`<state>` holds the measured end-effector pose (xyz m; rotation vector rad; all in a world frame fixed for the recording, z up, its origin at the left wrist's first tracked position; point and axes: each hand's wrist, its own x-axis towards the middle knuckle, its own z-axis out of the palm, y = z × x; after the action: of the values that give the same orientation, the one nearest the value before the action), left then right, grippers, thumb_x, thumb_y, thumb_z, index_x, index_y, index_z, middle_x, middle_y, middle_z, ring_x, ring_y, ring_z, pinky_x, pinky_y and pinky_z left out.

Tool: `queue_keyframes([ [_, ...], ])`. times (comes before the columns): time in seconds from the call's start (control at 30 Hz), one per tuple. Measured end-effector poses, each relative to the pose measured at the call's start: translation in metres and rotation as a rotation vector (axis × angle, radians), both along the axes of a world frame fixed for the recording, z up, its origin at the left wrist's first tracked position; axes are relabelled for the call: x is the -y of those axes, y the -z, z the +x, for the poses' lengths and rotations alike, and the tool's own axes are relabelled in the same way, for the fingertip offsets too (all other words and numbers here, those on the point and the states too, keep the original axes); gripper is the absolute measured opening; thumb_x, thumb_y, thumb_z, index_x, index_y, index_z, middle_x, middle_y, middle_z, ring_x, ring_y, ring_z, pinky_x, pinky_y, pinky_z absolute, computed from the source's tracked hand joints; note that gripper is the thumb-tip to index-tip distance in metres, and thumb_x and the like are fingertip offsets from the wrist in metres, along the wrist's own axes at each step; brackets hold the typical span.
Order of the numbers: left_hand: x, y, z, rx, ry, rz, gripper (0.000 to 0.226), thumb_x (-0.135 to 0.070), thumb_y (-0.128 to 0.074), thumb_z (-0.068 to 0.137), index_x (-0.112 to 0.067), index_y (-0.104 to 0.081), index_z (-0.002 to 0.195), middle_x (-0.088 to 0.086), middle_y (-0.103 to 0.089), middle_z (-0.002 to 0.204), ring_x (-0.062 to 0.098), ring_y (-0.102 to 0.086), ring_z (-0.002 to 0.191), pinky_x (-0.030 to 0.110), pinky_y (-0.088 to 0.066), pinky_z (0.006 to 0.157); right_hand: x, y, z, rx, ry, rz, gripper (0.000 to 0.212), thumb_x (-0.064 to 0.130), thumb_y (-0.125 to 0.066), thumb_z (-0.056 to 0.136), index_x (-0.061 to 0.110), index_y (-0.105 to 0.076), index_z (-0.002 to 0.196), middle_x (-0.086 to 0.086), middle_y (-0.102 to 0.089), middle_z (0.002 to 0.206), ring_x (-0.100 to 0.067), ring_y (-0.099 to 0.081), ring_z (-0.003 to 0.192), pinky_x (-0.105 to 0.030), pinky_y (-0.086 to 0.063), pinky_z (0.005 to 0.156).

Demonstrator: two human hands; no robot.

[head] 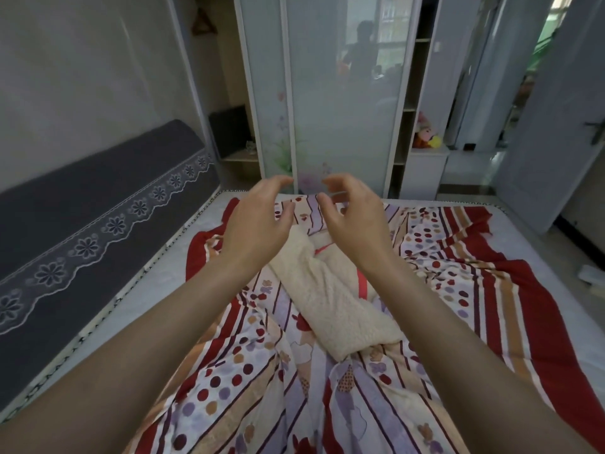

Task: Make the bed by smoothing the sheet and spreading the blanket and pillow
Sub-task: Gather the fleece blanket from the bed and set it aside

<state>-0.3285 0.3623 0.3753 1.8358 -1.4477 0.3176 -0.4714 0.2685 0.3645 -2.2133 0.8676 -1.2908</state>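
Observation:
A rumpled sheet (491,290) with red stripes, dots and flowers covers the middle of the white mattress (183,231). On it lies a cream fleece blanket (337,306), rolled into a long bundle that runs from the centre toward the far edge. My left hand (258,221) and my right hand (353,217) hover side by side above the far end of the bundle. Fingers of both are apart and curled, and neither holds anything. No pillow is in view.
A grey headboard cover (98,198) with a lace edge runs along the left side. Beyond the bed's far edge stands a wardrobe (327,93) with frosted sliding doors. An open door (556,126) is at the right, with a plush toy (425,136) on a low cabinet.

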Motion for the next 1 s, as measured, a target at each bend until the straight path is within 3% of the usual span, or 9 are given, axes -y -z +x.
queue_keyframes([
  [0.13,0.006,0.008,0.027,0.017,0.043,-0.011,0.038,-0.025,-0.059,0.099,-0.023,-0.055,0.137,-0.007,-0.060,0.134,0.006,-0.054,0.121,0.020,-0.043,0.097,0.006,0.009,0.023,0.004,0.026,0.008,0.030,0.035,-0.060,0.099,0.020,-0.062,0.124,0.005,-0.065,0.115,-0.006,-0.062,0.100,-0.035,-0.058,0.088],
  [0.3,0.015,0.019,0.077,-0.006,0.091,-0.009,0.039,-0.026,-0.060,0.099,-0.023,-0.055,0.138,-0.006,-0.060,0.135,0.010,-0.055,0.123,0.036,-0.050,0.102,0.006,0.019,0.068,-0.048,0.072,-0.021,0.029,0.036,-0.058,0.099,0.021,-0.062,0.123,0.008,-0.065,0.114,-0.004,-0.061,0.100,-0.034,-0.057,0.088],
  [0.6,0.056,0.043,0.186,-0.084,0.243,0.019,0.037,-0.022,-0.059,0.099,-0.021,-0.056,0.135,-0.005,-0.062,0.130,0.011,-0.056,0.119,0.035,-0.050,0.100,0.021,0.041,0.164,-0.115,0.210,0.017,0.030,0.033,-0.061,0.098,0.019,-0.063,0.124,0.008,-0.066,0.115,-0.005,-0.062,0.100,-0.032,-0.056,0.086],
  [1.0,0.103,0.089,0.219,-0.171,0.360,0.064,0.034,-0.022,-0.058,0.099,-0.020,-0.057,0.133,-0.004,-0.062,0.128,0.013,-0.058,0.116,0.036,-0.052,0.096,0.046,0.070,0.181,-0.257,0.379,0.066,0.032,0.037,-0.061,0.097,0.025,-0.060,0.127,0.013,-0.063,0.120,0.001,-0.059,0.099,-0.023,-0.055,0.086],
])
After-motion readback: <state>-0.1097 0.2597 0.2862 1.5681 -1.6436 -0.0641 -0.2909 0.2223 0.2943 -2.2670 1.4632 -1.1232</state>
